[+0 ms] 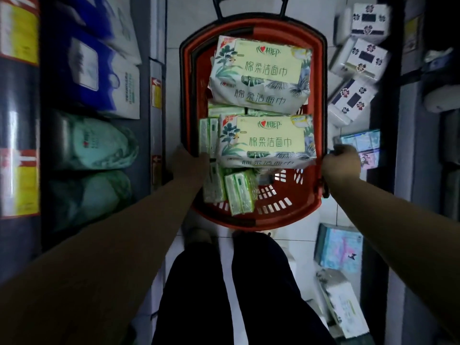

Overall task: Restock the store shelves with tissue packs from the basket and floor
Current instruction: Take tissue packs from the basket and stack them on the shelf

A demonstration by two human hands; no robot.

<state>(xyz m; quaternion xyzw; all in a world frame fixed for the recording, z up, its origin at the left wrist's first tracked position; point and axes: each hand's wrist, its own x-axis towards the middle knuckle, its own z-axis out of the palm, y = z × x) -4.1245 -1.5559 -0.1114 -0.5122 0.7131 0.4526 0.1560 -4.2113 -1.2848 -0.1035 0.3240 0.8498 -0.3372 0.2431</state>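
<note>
Nearest to us are our legs in dark trousers [249, 295], standing on the white tiled floor [303, 255]. Both our hands reach to the red basket [286, 221] ahead. Our left hand [190, 160] lies at its left rim against the small green tissue packs [239, 192]; its fingers are hidden, so we cannot tell its hold. Our right hand [341, 164] is curled in a fist round the right rim. In the basket a large leaf-printed tissue pack [268, 140] lies on the green ones, with a second one [258, 70] behind it. A blue and pink pack [341, 250] and white flower-printed packs [358, 61] lie on the floor to the right. The left shelf [149, 135] holds pale green bundles [99, 143].
</note>
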